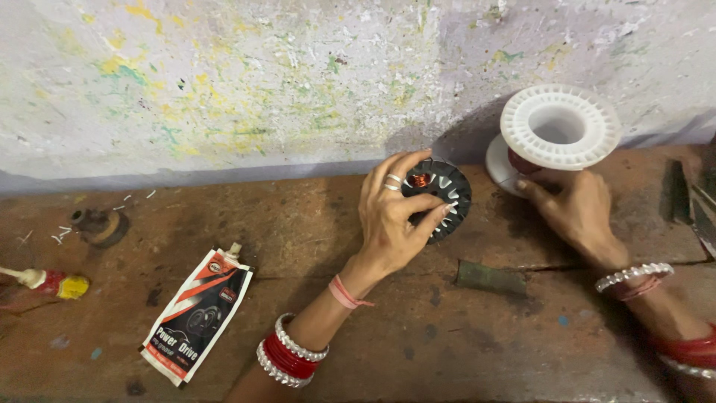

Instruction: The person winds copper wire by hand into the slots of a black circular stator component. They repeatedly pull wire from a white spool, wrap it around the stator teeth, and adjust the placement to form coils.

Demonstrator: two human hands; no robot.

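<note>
Under left hand point(391, 220), black stator point(440, 195)

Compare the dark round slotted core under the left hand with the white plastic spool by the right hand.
The dark round slotted core is black with copper wire showing in it; the white plastic spool is white and looks larger. The left hand grips the core with its fingers; the right hand touches the spool's base. Both are round, on the brown bench.

A printed sachet point(198, 317), a small tube point(45, 282) and a dark cap point(101, 226) lie on the floor.
</note>
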